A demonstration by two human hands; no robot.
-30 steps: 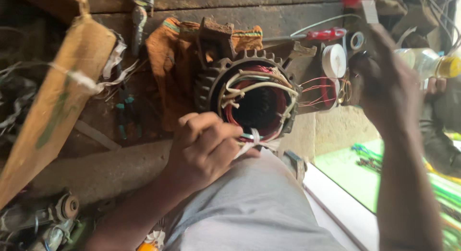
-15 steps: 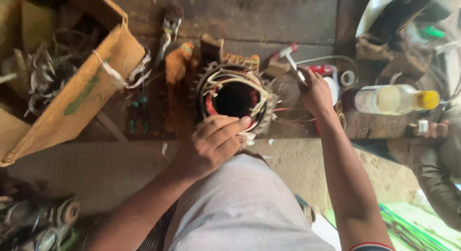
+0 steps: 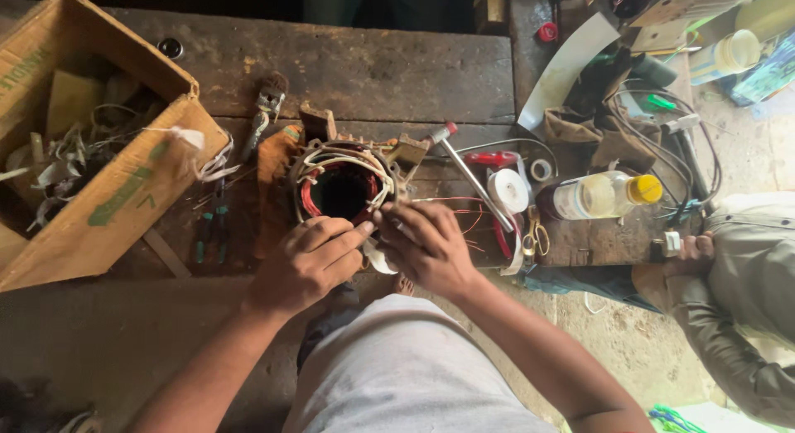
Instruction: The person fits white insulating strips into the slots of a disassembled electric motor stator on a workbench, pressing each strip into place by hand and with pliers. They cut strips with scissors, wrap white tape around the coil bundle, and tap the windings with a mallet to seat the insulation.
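I note both my left hand (image 3: 310, 263) and right hand (image 3: 426, 247) with fingers pinched on white sleeving at the near rim of the motor stator (image 3: 344, 189) on the tabletop (image 3: 373, 69); a hard tug risks nicking the copper windings.

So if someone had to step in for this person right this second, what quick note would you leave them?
Left hand: resting on the near rim of the motor stator, fingers curled, nothing clearly gripped.
Right hand: fingers pinching something small and pale at the same rim; what it is cannot be told.
The stator sits on the wooden bench, windings and pale wire loops exposed. A hammer, tape roll and yellow-capped bottle lie to its right; a cardboard box of scraps stands left.
Done: windings are in place. Left: work at the near rim, unfinished.
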